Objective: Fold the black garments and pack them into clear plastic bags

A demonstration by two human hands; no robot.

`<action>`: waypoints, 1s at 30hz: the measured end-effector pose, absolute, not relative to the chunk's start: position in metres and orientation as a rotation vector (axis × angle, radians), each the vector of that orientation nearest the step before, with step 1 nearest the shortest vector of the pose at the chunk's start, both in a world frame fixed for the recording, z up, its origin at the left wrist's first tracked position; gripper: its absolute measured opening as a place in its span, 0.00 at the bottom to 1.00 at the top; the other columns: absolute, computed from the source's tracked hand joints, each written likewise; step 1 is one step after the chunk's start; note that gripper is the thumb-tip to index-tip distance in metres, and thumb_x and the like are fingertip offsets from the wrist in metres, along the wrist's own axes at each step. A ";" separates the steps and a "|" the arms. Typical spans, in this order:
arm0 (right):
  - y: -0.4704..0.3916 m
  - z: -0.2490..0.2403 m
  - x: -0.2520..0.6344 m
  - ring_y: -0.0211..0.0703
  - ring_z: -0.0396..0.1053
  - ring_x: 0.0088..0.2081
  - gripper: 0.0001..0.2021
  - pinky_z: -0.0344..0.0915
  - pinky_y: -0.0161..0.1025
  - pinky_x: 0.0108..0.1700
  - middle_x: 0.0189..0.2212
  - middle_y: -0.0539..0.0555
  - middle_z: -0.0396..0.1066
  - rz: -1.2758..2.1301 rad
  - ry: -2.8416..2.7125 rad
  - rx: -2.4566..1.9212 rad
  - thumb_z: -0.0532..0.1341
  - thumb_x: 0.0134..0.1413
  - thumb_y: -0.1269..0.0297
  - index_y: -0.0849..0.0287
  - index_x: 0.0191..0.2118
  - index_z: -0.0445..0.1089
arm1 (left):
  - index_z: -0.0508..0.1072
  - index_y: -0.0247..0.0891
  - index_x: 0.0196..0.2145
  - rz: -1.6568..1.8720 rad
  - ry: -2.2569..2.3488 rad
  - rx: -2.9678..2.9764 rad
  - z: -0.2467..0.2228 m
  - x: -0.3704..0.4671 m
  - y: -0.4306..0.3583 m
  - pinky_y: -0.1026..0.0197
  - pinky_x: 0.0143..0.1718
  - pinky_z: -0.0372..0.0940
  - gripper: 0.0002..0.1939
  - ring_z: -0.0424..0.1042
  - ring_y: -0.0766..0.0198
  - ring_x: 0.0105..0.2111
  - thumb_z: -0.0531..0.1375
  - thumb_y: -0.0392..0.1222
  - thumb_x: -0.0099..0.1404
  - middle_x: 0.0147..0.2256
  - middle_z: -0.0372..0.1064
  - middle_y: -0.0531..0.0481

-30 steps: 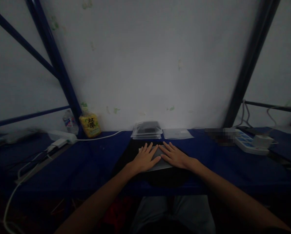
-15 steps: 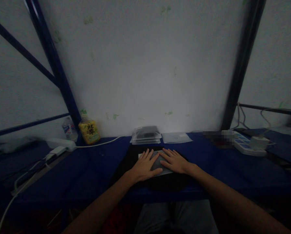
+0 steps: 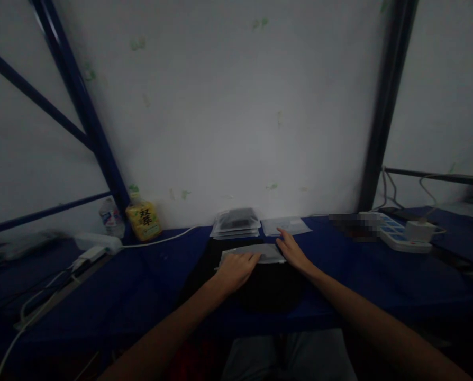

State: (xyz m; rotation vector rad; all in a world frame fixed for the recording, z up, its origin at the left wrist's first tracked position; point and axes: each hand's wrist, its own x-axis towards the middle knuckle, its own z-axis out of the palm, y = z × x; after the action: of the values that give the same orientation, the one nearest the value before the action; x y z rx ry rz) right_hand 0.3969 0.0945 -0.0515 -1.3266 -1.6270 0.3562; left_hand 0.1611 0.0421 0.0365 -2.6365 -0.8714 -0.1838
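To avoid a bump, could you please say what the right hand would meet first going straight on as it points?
The right hand would probably meet the flat pale packet beside the stack first; a fingertip overlaps that packet in view, though depth is unclear.

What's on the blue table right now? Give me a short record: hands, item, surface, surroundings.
left hand: fingers curled over the near edge of a flat, translucent plastic packet; grip unclear
right hand: at the packet's right end, contact unclear
under packet: black mat on the blue table
behind: stack of clear plastic packets; flat, whitish plastic packet to its right
left: yellow plastic bottle
right: white, blue-faced power strip
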 end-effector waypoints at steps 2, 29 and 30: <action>0.091 -0.050 0.393 0.48 0.54 0.61 0.28 0.51 0.49 0.63 0.60 0.64 0.55 0.296 -1.644 -1.365 0.44 0.63 0.55 0.63 0.65 0.48 | 0.65 0.40 0.57 -0.340 -0.977 -2.593 0.056 0.157 0.055 0.56 0.46 0.68 0.22 0.73 0.56 0.46 0.52 0.32 0.66 0.50 0.71 0.45; 0.043 -0.005 0.387 0.52 0.62 0.56 0.21 0.55 0.50 0.58 0.56 0.59 0.64 0.256 -2.522 -1.135 0.53 0.61 0.50 0.52 0.54 0.69 | 0.60 0.38 0.59 -0.347 -0.863 -2.641 0.048 0.141 0.166 0.50 0.61 0.46 0.27 0.54 0.53 0.60 0.53 0.36 0.61 0.59 0.58 0.42; 0.045 -0.003 0.389 0.51 0.64 0.54 0.20 0.58 0.47 0.56 0.53 0.59 0.66 0.268 -2.520 -1.114 0.53 0.61 0.51 0.53 0.52 0.70 | 0.64 0.38 0.56 -0.308 -0.844 -2.673 0.046 0.131 0.159 0.50 0.59 0.49 0.23 0.57 0.53 0.57 0.52 0.36 0.63 0.56 0.61 0.42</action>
State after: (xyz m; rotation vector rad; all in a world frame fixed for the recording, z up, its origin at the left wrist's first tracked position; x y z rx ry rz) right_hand 0.3894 0.0455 -0.0034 -1.1139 -2.5204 0.2678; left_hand 0.1311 0.1590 0.0457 -2.6726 -0.8441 -0.3083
